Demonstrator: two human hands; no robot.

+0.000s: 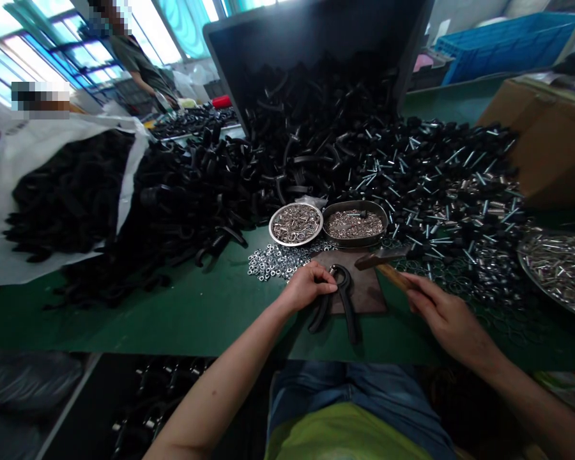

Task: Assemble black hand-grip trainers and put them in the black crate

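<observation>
My left hand [308, 285] is closed on the top of a black plastic hand-grip piece [341, 305] that lies on a dark square pad [364, 291] on the green table. Its two curved arms point toward me. My right hand [448, 319] grips the wooden handle of a small hammer [379, 258], whose metal head hovers just right of the piece, above the pad's far corner.
Two metal dishes of small silver parts [296, 223] [355, 223] sit beyond the pad, with loose washers [274, 260] beside them. Piles of black handles [211, 185] and black knobs with screws [450, 185] spill from a tipped bin. A cardboard box [551, 137] stands right. A person stands far left.
</observation>
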